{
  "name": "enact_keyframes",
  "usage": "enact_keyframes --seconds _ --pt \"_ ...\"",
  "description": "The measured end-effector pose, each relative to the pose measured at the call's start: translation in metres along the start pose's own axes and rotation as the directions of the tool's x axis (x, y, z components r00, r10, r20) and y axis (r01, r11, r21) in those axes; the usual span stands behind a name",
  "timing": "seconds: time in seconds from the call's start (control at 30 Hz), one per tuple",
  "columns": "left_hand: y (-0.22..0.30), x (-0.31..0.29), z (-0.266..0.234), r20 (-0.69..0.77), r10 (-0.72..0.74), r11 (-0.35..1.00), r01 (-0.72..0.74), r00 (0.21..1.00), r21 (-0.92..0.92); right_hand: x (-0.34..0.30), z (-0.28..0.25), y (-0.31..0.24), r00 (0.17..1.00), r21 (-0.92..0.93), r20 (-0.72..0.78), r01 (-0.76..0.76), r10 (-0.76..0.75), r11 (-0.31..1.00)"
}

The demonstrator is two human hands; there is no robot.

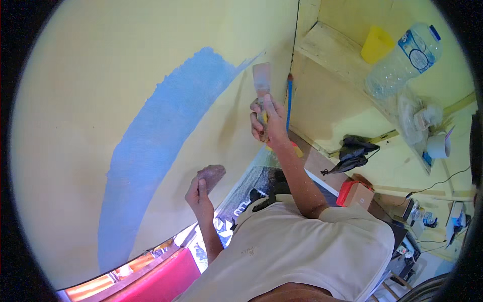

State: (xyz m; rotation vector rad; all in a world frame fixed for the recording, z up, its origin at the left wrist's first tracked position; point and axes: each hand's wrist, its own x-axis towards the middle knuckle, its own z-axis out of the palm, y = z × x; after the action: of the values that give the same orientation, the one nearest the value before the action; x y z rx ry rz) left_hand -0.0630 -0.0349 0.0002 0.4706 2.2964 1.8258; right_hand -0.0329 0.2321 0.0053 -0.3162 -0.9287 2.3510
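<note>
My right hand is raised in front of a pale yellow wall, closed around the handle of a putty knife. Its flat, dusty blade points upward, close to the thin tip of a curved blue painted band on the wall. Lower and to the left, my left hand pinches a reddish-brown, dusty piece of sandpaper between thumb and fingers. The sandpaper is near the wall, to the right of the blue band; whether it touches cannot be told.
Right of the wall corner, a shelf carries a yellow cup, a plastic bottle and a mug. A thin blue rod stands in the corner. A black bag hangs below the shelf, above a cardboard box.
</note>
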Motion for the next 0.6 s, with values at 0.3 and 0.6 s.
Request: enact_keyframes --seconds 0.3,0.6 --pt "-0.021 -0.013 -0.036 0.018 -0.014 1.0 0.014 1.0 0.004 0.012 0.025 0.012 0.995 0.005 -0.029 0.092 -0.092 0.996" --pt "-0.025 -0.009 -0.047 0.057 -0.061 0.998 0.062 0.996 -0.024 0.022 0.035 0.012 0.989 -0.055 -0.074 0.127 -0.131 0.99"
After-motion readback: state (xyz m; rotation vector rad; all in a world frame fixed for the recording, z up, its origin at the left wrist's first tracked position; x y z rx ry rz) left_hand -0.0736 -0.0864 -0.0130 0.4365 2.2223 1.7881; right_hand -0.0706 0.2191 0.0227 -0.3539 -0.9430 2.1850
